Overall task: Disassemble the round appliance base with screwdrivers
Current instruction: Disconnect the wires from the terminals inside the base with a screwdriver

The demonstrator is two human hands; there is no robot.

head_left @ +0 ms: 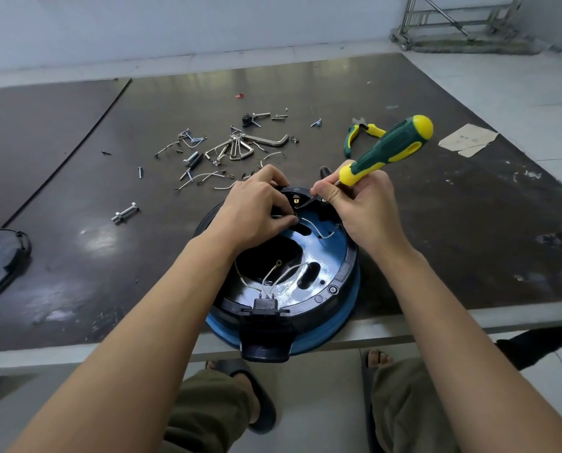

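On dark desk [109,256], apparently freeing a terminal [296,201] at round base [341,279] far rim: pinching white wire [318,230] with left hand [256,207], gripping screwdriver [387,148] with right hand [368,207]; next, likely seating the tip squarely.

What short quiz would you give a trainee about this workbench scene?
1. True or false: the right hand holds the green-and-yellow screwdriver at the far rim of the round appliance base.
2. Where do the yellow-handled pliers lie? A) on the table beyond the base; B) inside the base; C) on the floor.
3. What colour is the base's outer side wall?
Key: 1 true; 2 A; 3 blue.
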